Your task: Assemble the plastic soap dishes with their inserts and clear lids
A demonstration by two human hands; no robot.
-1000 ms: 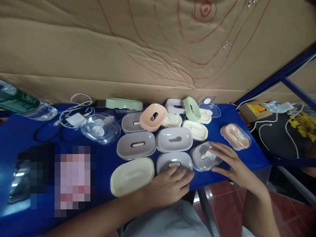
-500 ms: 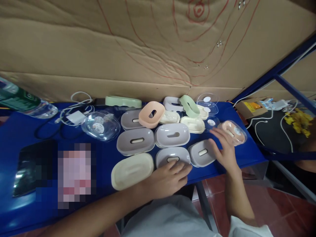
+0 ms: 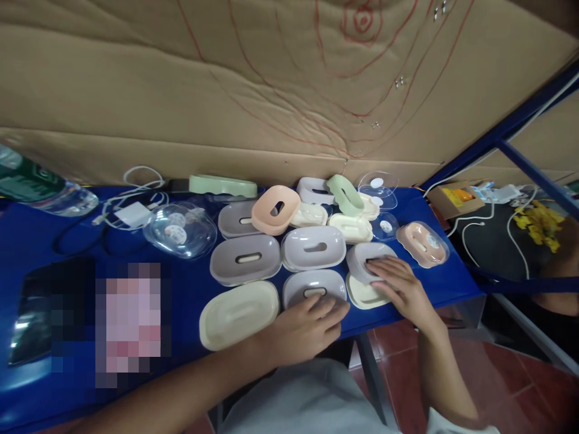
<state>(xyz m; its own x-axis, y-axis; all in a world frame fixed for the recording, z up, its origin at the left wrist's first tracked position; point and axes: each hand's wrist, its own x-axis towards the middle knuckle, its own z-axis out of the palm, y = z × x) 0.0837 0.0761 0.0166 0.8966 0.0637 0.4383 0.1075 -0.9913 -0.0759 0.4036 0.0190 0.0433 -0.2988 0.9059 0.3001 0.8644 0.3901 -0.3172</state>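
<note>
Several oval plastic soap-dish parts lie on a blue table point(image 3: 190, 301). My left hand point(image 3: 307, 325) rests on the near edge of a grey slotted tray point(image 3: 312, 284) at the table's front. My right hand point(image 3: 398, 289) grips a grey slotted insert point(image 3: 364, 256), lifted and pushed back off a cream base point(image 3: 362, 296) that lies under it. A small clear lid with a white sticker point(image 3: 385, 226) lies just behind that insert. A pink dish under a clear lid point(image 3: 423, 244) sits to the right.
A cream base point(image 3: 239, 313), more grey trays point(image 3: 246, 259), a pink insert point(image 3: 272, 209) and a green one point(image 3: 346, 194) fill the middle. Clear lids point(image 3: 180, 229), a white charger with cables point(image 3: 133, 214) and a bottle point(image 3: 40, 187) lie left. Cardboard point(image 3: 271, 84) walls the back.
My right hand took the clear lid off the front-right dish and set it behind, then came back and lifted the grey insert off its cream base. My left hand stayed put.
</note>
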